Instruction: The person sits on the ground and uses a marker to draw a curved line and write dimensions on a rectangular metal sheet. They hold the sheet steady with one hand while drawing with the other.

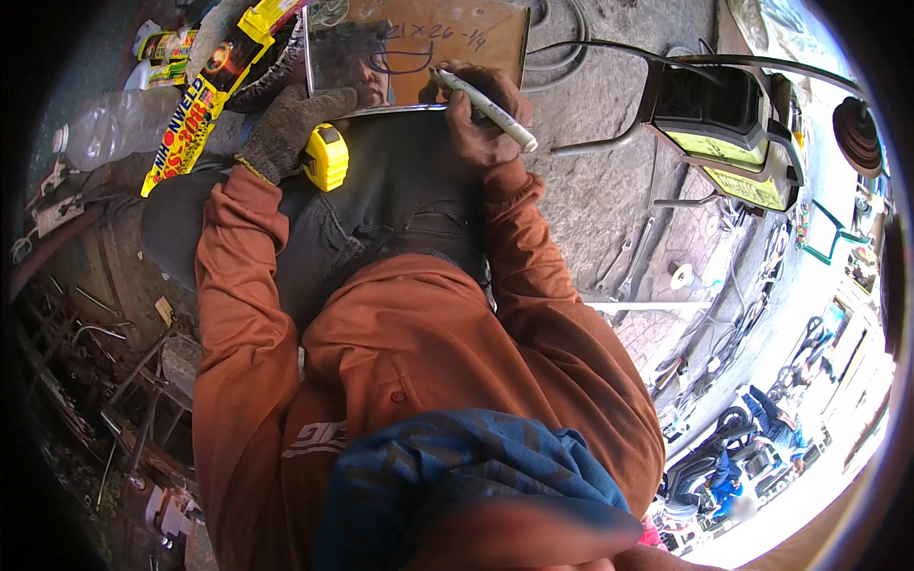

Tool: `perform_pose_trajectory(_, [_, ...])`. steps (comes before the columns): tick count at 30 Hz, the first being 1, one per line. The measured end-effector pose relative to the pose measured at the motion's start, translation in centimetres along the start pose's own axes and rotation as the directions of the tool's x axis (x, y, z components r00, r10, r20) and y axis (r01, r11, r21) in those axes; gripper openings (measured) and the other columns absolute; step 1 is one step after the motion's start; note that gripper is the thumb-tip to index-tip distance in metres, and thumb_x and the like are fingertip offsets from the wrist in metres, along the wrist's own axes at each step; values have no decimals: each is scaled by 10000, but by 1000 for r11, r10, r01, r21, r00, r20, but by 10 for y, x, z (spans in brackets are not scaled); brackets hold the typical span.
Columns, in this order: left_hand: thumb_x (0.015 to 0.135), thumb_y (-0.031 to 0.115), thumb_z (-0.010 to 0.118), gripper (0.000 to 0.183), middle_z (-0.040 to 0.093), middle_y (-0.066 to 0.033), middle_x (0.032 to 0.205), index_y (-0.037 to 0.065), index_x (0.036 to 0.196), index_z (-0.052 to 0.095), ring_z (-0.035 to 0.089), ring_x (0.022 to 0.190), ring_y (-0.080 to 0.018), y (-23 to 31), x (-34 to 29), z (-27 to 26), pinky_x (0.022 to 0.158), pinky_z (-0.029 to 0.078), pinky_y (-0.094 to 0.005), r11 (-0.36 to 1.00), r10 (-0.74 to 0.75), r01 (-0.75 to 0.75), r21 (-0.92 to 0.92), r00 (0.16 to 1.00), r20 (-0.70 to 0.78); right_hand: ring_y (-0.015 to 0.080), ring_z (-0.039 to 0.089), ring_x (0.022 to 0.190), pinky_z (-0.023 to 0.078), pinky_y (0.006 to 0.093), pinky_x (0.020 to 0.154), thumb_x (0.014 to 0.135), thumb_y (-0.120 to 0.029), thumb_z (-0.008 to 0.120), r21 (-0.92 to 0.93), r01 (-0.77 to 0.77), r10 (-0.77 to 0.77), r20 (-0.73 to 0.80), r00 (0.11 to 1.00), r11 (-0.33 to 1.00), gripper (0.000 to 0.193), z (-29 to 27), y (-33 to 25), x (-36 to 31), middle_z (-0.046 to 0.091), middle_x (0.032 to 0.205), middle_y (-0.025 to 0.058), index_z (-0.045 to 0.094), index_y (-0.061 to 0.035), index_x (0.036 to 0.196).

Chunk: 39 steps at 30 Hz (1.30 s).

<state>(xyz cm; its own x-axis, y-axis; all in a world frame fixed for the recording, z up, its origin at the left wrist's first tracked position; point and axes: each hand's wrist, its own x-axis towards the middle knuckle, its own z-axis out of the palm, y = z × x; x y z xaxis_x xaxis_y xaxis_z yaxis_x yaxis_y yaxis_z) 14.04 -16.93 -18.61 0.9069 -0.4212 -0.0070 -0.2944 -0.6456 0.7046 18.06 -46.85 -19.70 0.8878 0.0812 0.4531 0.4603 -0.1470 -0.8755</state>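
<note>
A shiny rectangular metal sheet (409,43) lies before me above my lap, with dark handwriting and a rounded outline drawn on it. My right hand (486,109) is bare and closed round a white marker (490,112), its tip at the drawn outline. My left hand (290,128) wears a grey knitted glove; its fingers lie over the sheet's lower left edge. Against the glove, above my thigh, sits a yellow tape measure (327,157); whether the palm touches it is hidden.
A yellow welding-rod packet (205,100) and a clear plastic bottle (119,128) lie at the left. To the right stands a black and yellow-green machine (719,133) with cables. Wrenches (633,257) lie on the concrete. Scrap metal fills the lower left; motorcycles and people are far right.
</note>
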Motion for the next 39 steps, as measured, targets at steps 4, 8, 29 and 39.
perform_pose_trajectory(4, [740, -21, 762, 578, 731, -152, 1107, 94, 1302, 692, 708, 942, -295, 0, 0, -3, 847, 579, -404, 963, 183, -171, 206, 982, -42, 284, 740, 854, 579, 357, 788, 826, -115, 702, -7, 7, -7, -8, 1000, 1000, 228, 0, 1, 1, 760, 957, 109, 723, -36, 1039])
perform_pose_trajectory(8, [763, -28, 760, 533, 729, -152, 1104, 88, 1281, 704, 712, 957, -283, -3, -1, -2, 836, 582, -379, 961, 176, -163, 223, 984, -40, 308, 737, 860, 576, 375, 796, 823, -130, 698, -65, 21, -20, 16, 1000, 998, 231, -3, 1, 2, 760, 960, 114, 727, -39, 1033])
perform_pose_trajectory(29, [930, 233, 749, 252, 725, -52, 953, 52, 1106, 735, 668, 810, -128, -9, 5, 14, 694, 540, -284, 796, -379, 332, -505, 925, 12, 310, 730, 841, 564, 392, 824, 742, -102, 713, -160, 0, -7, -42, 999, 987, 223, 3, 0, 6, 756, 909, 91, 749, -82, 961])
perform_pose_trajectory(39, [938, 201, 734, 284, 712, -81, 1027, 24, 1161, 731, 686, 906, -139, -6, 4, 10, 748, 552, -287, 931, -171, 152, -332, 985, -29, 307, 726, 815, 558, 395, 808, 740, -98, 721, -174, -7, 0, -39, 999, 985, 207, 4, 1, 6, 747, 886, 93, 748, -80, 944])
